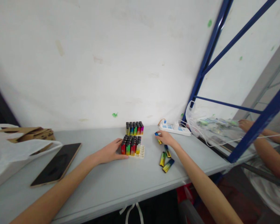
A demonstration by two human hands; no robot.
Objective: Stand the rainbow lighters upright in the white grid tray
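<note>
My left hand (110,151) is at the left side of a white tray (142,151), its thumb along the front edge and its fingers curled behind. Black-topped lighters (131,147) in red, green and yellow stand upright in rows in this tray; the slots at its right side are bare. Over to the right, the fingers of my right hand (166,138) pinch a shiny blue-and-yellow lighter case (160,142), partly covered by the hand. Nearer to me lie more such cases: one (167,151) beside my wrist, a green-yellow one (162,159) and a blue-gold one (168,165).
A second block of lighters (134,128) stands behind, near the wall. A white power strip (175,128) with cables lies at the back right by a blue metal frame (205,59). At left are a phone (57,163) and a white bag (11,155). Another person's arms (268,146) show at right.
</note>
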